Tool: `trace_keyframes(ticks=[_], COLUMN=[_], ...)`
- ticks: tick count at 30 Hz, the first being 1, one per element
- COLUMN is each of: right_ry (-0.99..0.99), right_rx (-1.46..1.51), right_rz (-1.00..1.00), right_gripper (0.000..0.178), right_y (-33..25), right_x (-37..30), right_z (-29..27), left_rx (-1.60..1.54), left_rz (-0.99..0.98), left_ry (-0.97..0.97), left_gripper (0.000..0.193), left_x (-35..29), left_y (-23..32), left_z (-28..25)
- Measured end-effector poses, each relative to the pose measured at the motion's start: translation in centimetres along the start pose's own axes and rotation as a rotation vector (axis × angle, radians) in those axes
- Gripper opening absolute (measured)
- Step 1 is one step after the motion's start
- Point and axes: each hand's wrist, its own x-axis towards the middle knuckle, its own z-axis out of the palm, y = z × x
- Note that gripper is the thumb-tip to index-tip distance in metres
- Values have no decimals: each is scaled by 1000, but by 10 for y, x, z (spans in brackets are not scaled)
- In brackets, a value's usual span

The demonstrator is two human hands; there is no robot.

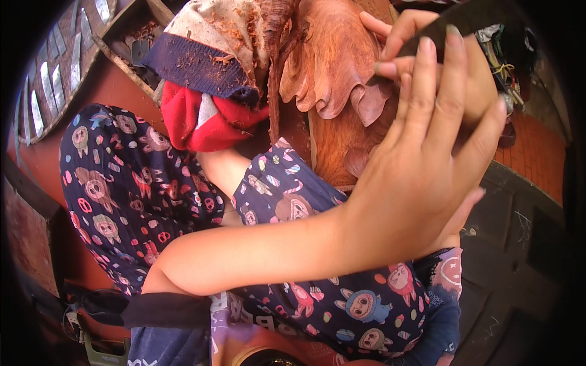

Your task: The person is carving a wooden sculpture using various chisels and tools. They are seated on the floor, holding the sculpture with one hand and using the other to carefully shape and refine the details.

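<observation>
My left hand (415, 165) reaches across from the lower left, its back toward me and its fingers stretched out and apart. Behind it is my right hand (479, 91), partly hidden, its fingers bent around the edge of a dark thin sheet (482, 15). The sheet's kind cannot be made out. The left fingertips overlap the sheet; whether they touch it is unclear. Beside the hands stands a reddish-brown wood carving (323, 55) with wavy, leaf-like folds. Some right fingers are close to its upper right side.
A cloth (213, 49) in beige, navy and red, strewn with wood shavings, lies left of the carving. Several carving blades (55, 85) rest on a tray at the far left. A wooden box (125, 61) is nearby. My legs in patterned trousers (110, 189) are folded below.
</observation>
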Motion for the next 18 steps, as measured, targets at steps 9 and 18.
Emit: trace_keyframes(ticks=[9,18], right_ry=[-12,-12], right_rx=[11,27], right_rz=[-8,-25], right_gripper=[5,5], right_y=[-2,-4], right_x=[13,25], right_z=[-2,-6], left_rx=[29,-13], left_rz=[34,32], left_ry=[23,-18], left_gripper=[79,80], left_x=[9,11], left_y=[-5,-3], left_z=[-1,-5])
